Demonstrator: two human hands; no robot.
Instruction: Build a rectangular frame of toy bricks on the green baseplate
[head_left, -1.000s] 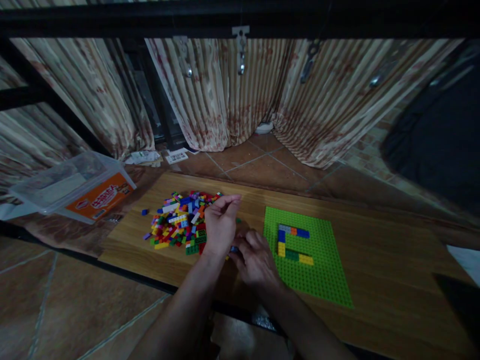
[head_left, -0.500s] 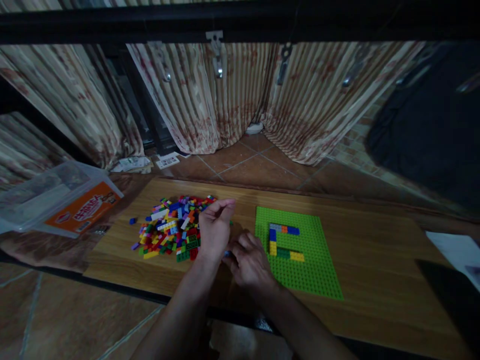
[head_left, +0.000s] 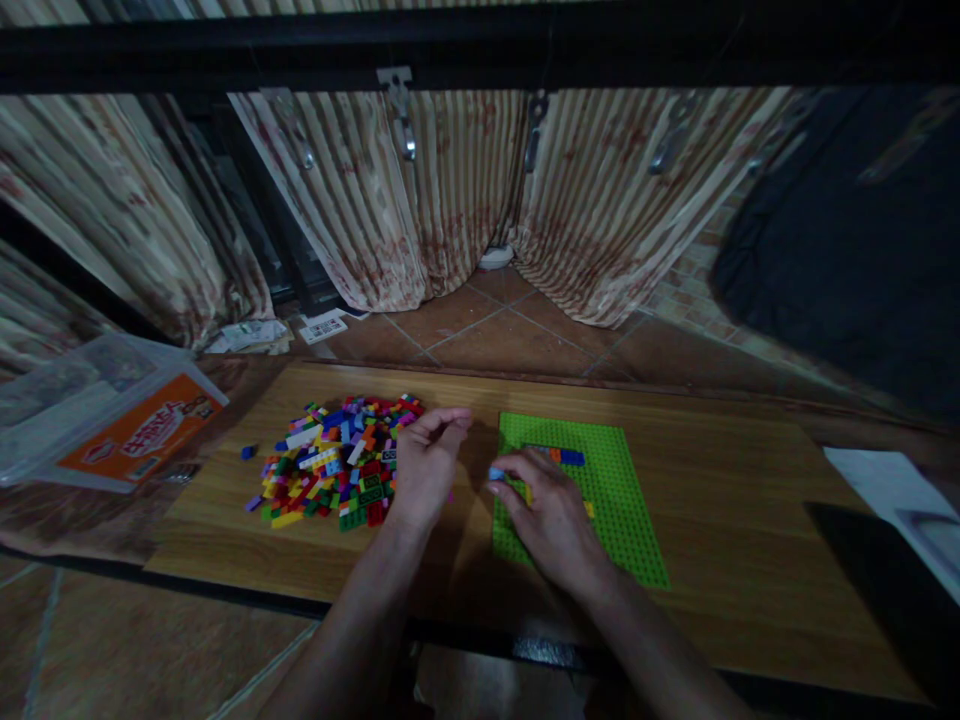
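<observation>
My right hand (head_left: 553,515) is over the left part of the green baseplate (head_left: 634,540), thumb and fingers pinching a small light blue brick (head_left: 496,473). Beneath it, several bricks sit on the plate; a blue brick (head_left: 573,458) and an orange brick (head_left: 555,455) show past the fingers, and the rest of the row is partly hidden. My left hand (head_left: 426,470) is raised beside the pile of mixed bricks (head_left: 319,460), its fingertips pressed together. Whatever they may hold is too small to make out.
A clear plastic box (head_left: 112,410) with an orange label stands off the table's left end. One blue brick (head_left: 248,453) lies apart from the pile. Paper (head_left: 892,500) rests at the right. Striped curtains (head_left: 450,200) hang beyond the wooden table (head_left: 735,520).
My right hand has moved right, from the wood between pile and plate to over the baseplate, carrying the brick. My left hand stays pinched in nearly the same place. The view has shifted slightly.
</observation>
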